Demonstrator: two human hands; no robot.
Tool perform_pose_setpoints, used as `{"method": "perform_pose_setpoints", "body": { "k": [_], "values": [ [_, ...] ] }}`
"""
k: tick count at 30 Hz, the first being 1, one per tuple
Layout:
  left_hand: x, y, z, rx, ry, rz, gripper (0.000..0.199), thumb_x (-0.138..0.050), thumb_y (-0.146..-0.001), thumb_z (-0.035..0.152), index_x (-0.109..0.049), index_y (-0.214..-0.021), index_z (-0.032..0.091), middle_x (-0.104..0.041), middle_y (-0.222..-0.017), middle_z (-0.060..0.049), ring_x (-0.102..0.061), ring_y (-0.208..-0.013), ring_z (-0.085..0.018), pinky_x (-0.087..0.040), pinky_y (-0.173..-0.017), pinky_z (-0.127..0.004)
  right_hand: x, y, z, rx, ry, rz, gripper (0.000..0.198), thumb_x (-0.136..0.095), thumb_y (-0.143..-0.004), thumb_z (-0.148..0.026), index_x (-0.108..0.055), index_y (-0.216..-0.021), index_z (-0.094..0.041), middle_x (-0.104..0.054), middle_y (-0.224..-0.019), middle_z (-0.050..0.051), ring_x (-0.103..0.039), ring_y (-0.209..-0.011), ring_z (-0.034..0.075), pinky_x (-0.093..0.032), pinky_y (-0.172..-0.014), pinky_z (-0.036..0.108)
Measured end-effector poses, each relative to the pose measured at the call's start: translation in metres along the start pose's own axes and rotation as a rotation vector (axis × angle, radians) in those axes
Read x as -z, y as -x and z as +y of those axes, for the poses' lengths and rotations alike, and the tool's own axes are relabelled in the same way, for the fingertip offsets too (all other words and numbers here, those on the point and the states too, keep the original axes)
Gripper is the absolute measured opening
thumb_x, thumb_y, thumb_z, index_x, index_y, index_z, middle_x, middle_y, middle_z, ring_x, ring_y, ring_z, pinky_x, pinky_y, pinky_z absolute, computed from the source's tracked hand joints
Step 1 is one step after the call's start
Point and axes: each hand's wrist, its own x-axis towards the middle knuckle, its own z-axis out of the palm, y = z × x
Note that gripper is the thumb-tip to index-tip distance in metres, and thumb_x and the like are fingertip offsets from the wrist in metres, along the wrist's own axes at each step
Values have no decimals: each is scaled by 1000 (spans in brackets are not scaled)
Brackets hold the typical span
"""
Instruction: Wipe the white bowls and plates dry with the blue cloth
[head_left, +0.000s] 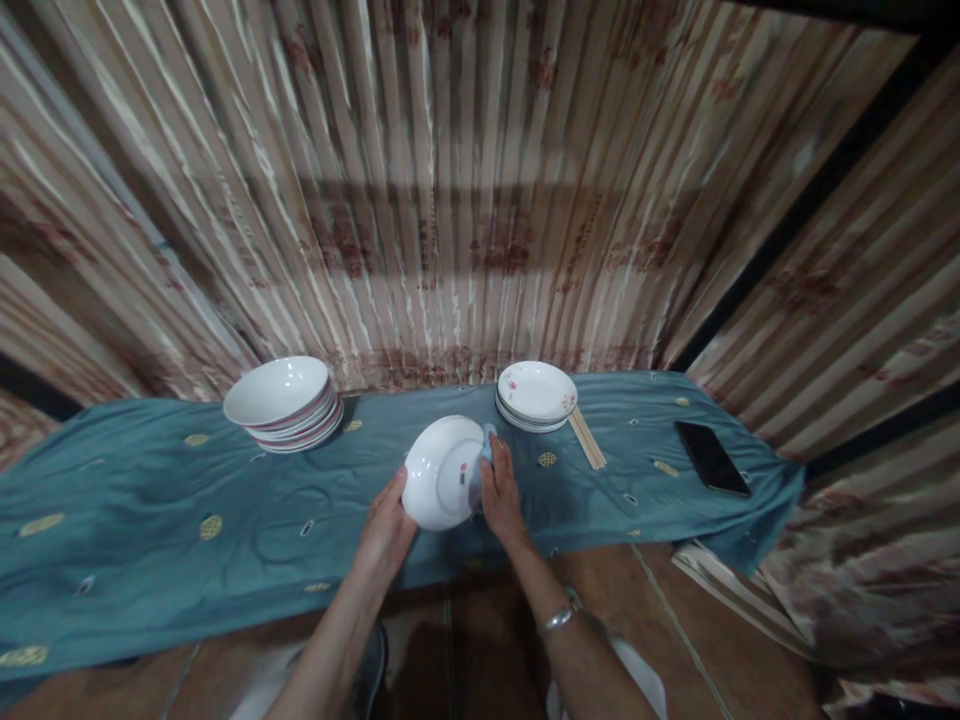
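A white plate (442, 480) is held tilted above the near part of the table, its underside with a small red mark facing me. My left hand (388, 525) grips the plate's rim at the lower left, thumb on the near face. At the right rim, my right hand (501, 490) has its fingers closed on a light blue cloth (487, 442), which is pressed against the plate. Most of that cloth is hidden by the hand and the plate.
A teal patterned tablecloth (247, 540) covers the long table. Stacked white bowls (277, 395) stand at the left. Right of centre are stacked floral plates (538, 392), with wooden chopsticks (587, 440) beside them. A black phone (711, 457) lies farther right. Pleated curtains (465, 200) hang behind.
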Motion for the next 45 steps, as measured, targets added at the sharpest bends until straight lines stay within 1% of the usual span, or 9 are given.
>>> {"method": "perform_pose_setpoints", "body": {
  "k": [7,10,14,18,25,30,34,41,45],
  "values": [
    [4,-7,-2,16,21,64,17,-66,-81,23,-69,-90,8,-75,-86,-14,-71,-87,-27,-58,-78,-36,-12,30,-8,18,88,-40,57,-33,-98,-39,-19,-150,-20,-20,-156,18,-24,-143,30,-35,-107,60],
    [5,-9,-2,33,27,51,20,-61,-85,25,-69,-94,8,-75,-89,-15,-70,-89,-27,-58,-78,-36,-13,42,-18,71,164,-70,59,-35,-98,-37,-19,-150,-17,-12,-158,18,-18,-145,31,-34,-109,58],
    [8,-13,-4,33,31,48,24,-63,-83,29,-69,-97,10,-74,-94,-15,-69,-94,-28,-57,-79,-36,-10,54,-36,204,241,-125,56,-36,-98,-31,-23,-150,-14,-19,-157,17,-16,-146,29,-29,-112,56],
    [10,-14,-6,13,34,34,25,-66,-81,28,-69,-94,8,-74,-91,-15,-70,-91,-26,-57,-79,-31,-7,62,-55,341,236,-223,59,-36,-98,-29,-16,-151,-15,-22,-156,15,-18,-146,26,-31,-113,52],
    [2,-1,-3,-1,37,-63,24,-73,-74,24,-72,-89,6,-75,-87,-15,-71,-84,-24,-56,-81,-31,2,42,-70,419,260,-261,63,-40,-95,-27,-14,-152,-14,-16,-158,14,-14,-146,26,-26,-116,51],
    [-5,5,-2,-5,37,-110,20,-77,-69,24,-73,-83,10,-75,-78,-10,-71,-73,-22,-57,-69,-28,11,25,-67,386,279,-198,59,-39,-95,-26,-21,-150,-15,-22,-157,13,-15,-146,25,-24,-116,53],
    [-5,5,-3,-11,54,-100,20,-80,-65,25,-73,-79,11,-75,-72,-8,-69,-66,-21,-58,-69,-31,17,17,-63,320,269,-164,55,-34,-97,-28,-24,-149,-17,-26,-156,13,-18,-145,24,-24,-115,52],
    [-3,5,-2,-13,25,-98,33,-84,-61,31,-73,-84,9,-75,-81,-13,-71,-81,-28,-58,-77,-37,18,5,-50,235,181,-81,49,-30,-98,-31,-33,-145,-14,-33,-151,15,-27,-142,23,-27,-114,50],
    [-4,5,-2,-11,23,-74,32,-84,-61,31,-73,-83,9,-75,-79,-12,-71,-78,-27,-58,-77,-37,15,2,-39,157,127,-50,49,-30,-98,-36,-38,-142,-13,-39,-147,16,-32,-139,24,-29,-114,50]
  ]
}}
